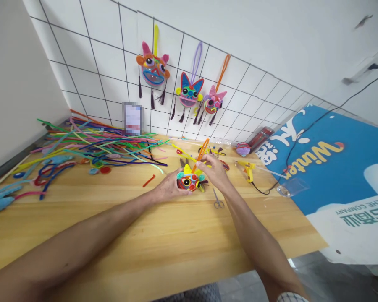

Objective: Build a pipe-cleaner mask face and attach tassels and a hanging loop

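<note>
A small colourful face ornament [191,183] with yellow horns, round eyes and a dark tassel is above the middle of the wooden table. My left hand [170,186] is wrapped round its left side. An orange pipe-cleaner loop [203,150] rises from the ornament's top. My right hand [213,168] pinches this loop near its base, with thumb and forefinger together. Small scissors [218,202] lie just right of the ornament. To their left, beyond my left wrist, is a short red pipe-cleaner piece [149,180].
Many pipe cleaners [107,140] are heaped at the back left. A yellow glue gun [248,171] with a black cord lies right, near a purple striped ball [243,148]. Three face ornaments hang on the wall grid [122,46]. A blue board [340,147] stands right.
</note>
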### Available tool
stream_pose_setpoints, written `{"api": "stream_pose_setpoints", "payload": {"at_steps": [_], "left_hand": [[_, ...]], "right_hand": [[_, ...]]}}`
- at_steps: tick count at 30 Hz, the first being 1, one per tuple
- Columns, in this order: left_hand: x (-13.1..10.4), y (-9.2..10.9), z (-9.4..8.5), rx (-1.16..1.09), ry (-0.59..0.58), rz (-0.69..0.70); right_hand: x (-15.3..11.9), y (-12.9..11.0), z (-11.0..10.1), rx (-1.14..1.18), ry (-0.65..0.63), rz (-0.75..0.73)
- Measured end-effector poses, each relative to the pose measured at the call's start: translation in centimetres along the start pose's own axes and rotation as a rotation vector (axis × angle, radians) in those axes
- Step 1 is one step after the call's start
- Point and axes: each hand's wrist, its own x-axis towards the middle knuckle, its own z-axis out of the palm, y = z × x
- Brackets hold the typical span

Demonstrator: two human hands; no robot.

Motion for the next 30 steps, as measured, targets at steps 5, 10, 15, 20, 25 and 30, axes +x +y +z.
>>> {"api": "stream_pose_setpoints", "payload": {"at_steps": [5,10,15,20,25,30], "left_hand": [[0.1,-0.3,-0.1,0.072,-0.004,-0.007],[0.1,-0.1,-0.1,0.119,0.006,-0.014],[0.1,0.2,-0.1,0.132,0.003,-0.022],[0.0,0.1,-0.1,0.114,-0.008,-0.035],[0.0,-0.4,0.0,0.087,-0.011,-0.039],[0.0,-0.5,-0.1,0.129,0.036,-0.051]], "right_hand": [[1.2,-1.1,-0.2,0.097,0.025,0.040],[1.8,-2.9,-1.2,0.182,0.013,0.041],[2.2,-4.1,-1.9,0.239,0.046,0.059],[2.7,-4.6,-2.4,0.238,0.066,0.026],[3.0,-4.7,-2.8,0.212,0.065,-0.007],[3.1,-5.0,-2.9,0.211,0.055,-0.014]]}}
